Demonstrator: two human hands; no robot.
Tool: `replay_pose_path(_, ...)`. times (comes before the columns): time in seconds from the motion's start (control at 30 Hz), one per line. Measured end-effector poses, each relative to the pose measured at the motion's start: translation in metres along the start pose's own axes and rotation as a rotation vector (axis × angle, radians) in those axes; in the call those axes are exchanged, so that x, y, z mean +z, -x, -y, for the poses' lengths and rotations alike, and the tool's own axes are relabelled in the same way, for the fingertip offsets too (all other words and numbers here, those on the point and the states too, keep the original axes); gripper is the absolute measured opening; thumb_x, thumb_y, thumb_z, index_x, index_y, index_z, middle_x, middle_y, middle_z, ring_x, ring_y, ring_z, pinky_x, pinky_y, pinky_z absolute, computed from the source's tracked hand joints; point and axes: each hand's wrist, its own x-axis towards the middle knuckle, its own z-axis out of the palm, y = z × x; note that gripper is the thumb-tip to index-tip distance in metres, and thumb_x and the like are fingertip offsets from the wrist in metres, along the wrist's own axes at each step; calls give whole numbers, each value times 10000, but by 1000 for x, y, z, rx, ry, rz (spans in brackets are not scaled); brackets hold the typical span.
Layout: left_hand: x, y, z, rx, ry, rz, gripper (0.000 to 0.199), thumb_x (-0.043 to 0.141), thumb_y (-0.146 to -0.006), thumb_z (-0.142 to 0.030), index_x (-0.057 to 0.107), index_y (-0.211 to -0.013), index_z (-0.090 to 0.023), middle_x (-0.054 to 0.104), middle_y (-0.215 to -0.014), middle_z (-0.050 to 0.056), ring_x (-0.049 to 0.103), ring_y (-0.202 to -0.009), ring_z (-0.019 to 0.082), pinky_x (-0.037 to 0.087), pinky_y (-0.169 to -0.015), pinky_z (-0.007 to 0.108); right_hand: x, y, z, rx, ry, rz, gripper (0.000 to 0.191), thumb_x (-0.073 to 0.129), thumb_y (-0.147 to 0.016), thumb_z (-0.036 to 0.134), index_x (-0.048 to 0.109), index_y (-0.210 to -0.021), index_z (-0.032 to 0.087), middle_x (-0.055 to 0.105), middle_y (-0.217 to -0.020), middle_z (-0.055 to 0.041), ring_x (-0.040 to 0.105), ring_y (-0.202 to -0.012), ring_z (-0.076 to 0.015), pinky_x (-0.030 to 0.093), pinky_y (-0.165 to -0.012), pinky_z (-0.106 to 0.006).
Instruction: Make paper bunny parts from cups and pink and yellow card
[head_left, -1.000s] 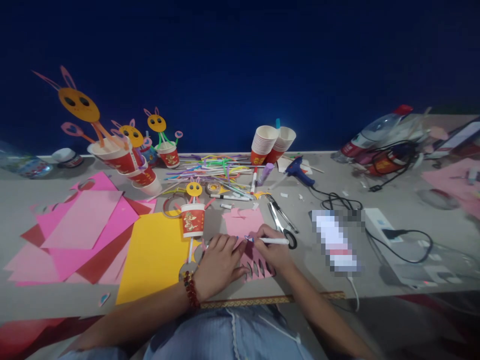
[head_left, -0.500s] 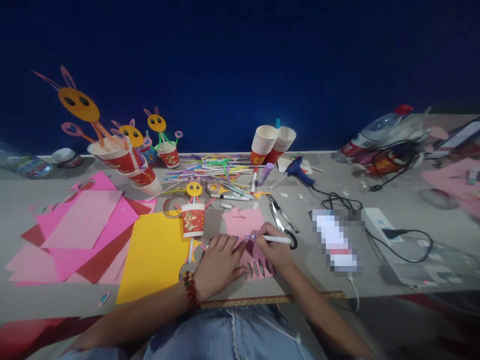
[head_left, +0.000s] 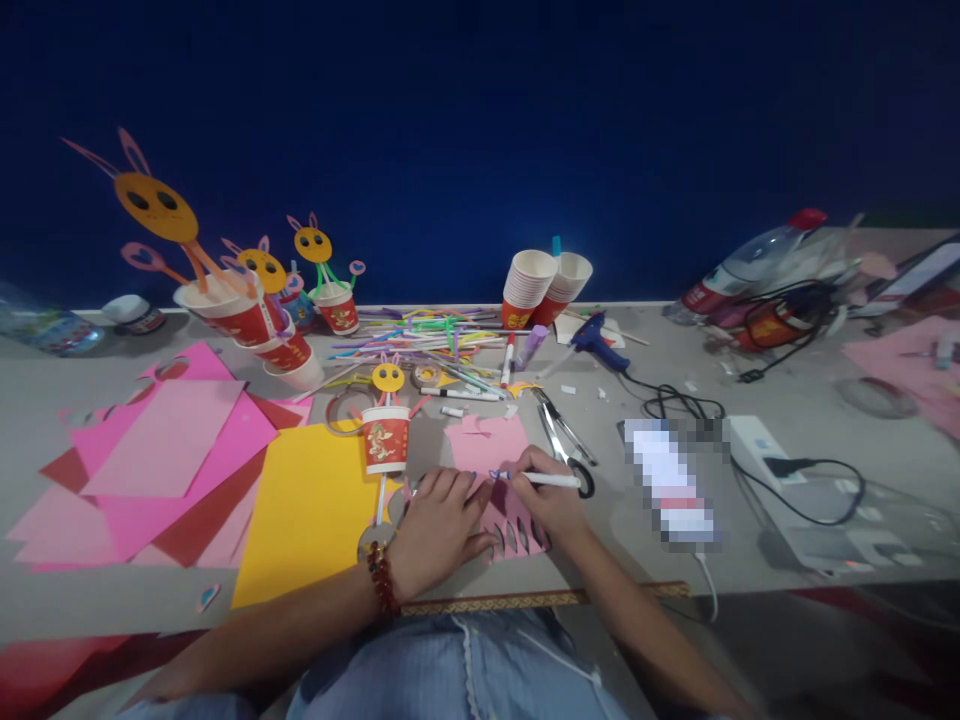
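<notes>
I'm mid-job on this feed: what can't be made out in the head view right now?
Head view:
Pink sheet: partly covered by the left hand.
Scissors: part of the handle is hidden by the right hand and white marker.
Blue mark: too small to tell its exact shape.
Phone: screen pixelated, unreadable.
Bottle on the far left: cut off by the picture's edge.

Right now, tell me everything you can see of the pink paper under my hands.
The pink paper is a light pink, thin-looking sheet lying flat on the grey table. Its far edge is uneven, with a small flap or scrap there; narrow leaf-shaped holes line its near end. A small blue outline marks the middle, beside the tip of the marker in your right hand. Your left hand rests over its left side, hiding part of it.
</notes>
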Motion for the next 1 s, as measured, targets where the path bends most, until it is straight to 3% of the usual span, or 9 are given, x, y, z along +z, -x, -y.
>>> replay_pose_path(1.0, 1, 0, 1, 6, -10, -13, 697, 635, -852, -572, 468, -1390, -161, 582, -1173, 109, 501, -1082, 299, 379, -936, 434, 3, -1, -1, -31, -5, 14, 207, 539, -807, 217, 453, -619, 225, 434, -541, 60, 437, -495, -119, 343, -508, -236)
